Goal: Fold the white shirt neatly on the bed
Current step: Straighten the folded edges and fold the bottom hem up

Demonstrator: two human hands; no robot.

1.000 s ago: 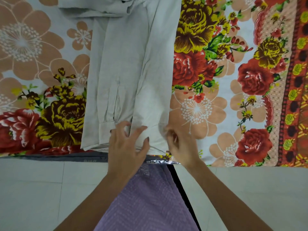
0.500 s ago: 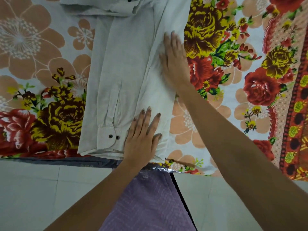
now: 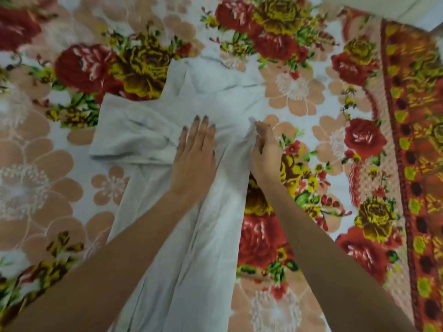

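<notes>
The white shirt (image 3: 191, 248) lies lengthwise on the bed, folded into a narrow strip that runs from the bottom edge up to its collar end. One part of it (image 3: 129, 137) sticks out to the left, bunched and creased. My left hand (image 3: 195, 154) rests flat on the shirt's upper middle, fingers spread. My right hand (image 3: 265, 152) is at the shirt's right edge, its fingers pinching a fold of the cloth there.
A floral bedsheet (image 3: 311, 140) with red, yellow and peach flowers covers the bed all around the shirt. A red-orange patterned border (image 3: 417, 140) runs down the right side. My forearms reach in from the bottom corners.
The view has moved up from the shirt's hem to its collar end. Both hands slid up the shirt; the left lies flat and the right now pinches the right edge.
</notes>
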